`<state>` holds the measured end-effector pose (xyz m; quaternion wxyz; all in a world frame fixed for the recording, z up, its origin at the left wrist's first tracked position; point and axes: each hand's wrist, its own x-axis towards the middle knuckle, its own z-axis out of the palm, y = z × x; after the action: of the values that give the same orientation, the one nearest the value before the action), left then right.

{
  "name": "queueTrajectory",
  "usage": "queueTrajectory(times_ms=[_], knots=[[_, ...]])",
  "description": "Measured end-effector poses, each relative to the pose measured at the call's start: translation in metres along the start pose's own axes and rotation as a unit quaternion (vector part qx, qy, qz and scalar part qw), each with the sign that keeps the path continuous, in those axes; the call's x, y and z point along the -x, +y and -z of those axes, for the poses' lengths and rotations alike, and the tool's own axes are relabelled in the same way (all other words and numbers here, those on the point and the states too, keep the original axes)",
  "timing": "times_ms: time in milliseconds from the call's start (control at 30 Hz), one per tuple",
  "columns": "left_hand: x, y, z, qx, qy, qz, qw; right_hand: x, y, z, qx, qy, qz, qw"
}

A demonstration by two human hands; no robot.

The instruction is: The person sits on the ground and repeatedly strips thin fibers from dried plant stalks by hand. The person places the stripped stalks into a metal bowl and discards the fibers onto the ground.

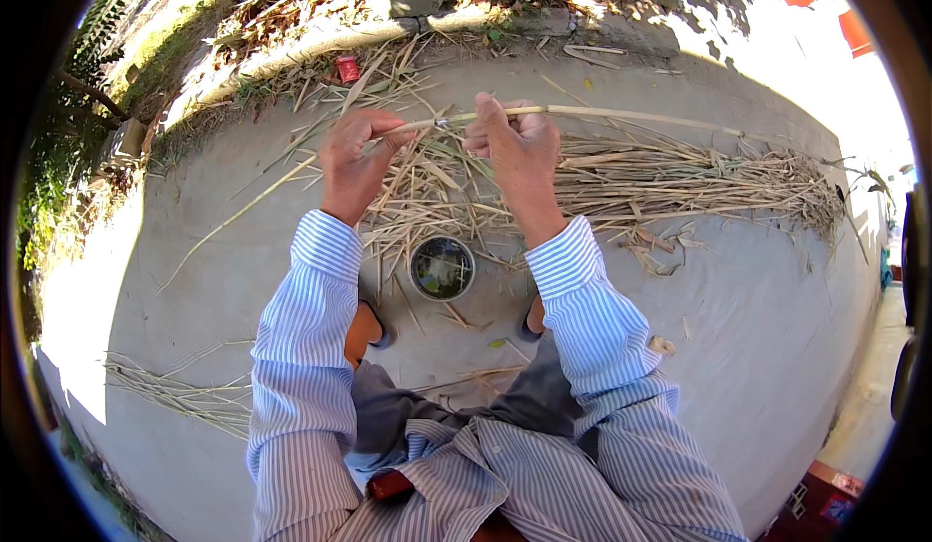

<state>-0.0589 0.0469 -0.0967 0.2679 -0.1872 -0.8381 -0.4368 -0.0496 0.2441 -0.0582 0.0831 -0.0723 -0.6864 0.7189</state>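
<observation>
A long pale reed stalk [641,116] stretches between my two hands and runs on far to the right. My left hand [355,162] pinches its left end between thumb and fingers. Farther right, my right hand [520,149] is closed around the same stalk, thumb on top. A small shiny spot shows on the stalk between the hands; what it is I cannot make out. Below the hands, between my feet, stands a round bowl [442,268] of dark liquid. Loose cut stalks [427,188] lie scattered on the ground behind the bowl.
A thick bundle of dry stalks [680,181] lies to the right. Thin stalks [184,392] spread at the lower left. A low concrete curb [291,52] with dry leaves borders the grey floor [223,280]; a small red packet [348,68] lies near it.
</observation>
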Motion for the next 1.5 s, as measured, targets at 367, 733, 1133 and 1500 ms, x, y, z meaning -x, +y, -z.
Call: queueTrajectory(times_ms=[367, 733, 1133, 1500], knots=[[-0.025, -0.034, 0.058, 0.156, 0.221, 0.237, 0.933, -0.016, 0.007, 0.027, -0.041, 0.029, -0.045, 0.998], [-0.018, -0.035, 0.062, -0.255, -0.018, 0.019, 0.967, -0.02, 0.007, 0.034, -0.084, -0.006, -0.059, 0.995], [0.002, -0.053, 0.061, -0.377, -0.177, 0.065, 0.907, -0.029, 0.011, 0.043, -0.105, -0.002, -0.058, 0.993], [-0.016, -0.017, 0.055, -0.215, -0.133, -0.021, 0.967, -0.03, 0.02, 0.034, -0.172, 0.005, -0.104, 0.98]])
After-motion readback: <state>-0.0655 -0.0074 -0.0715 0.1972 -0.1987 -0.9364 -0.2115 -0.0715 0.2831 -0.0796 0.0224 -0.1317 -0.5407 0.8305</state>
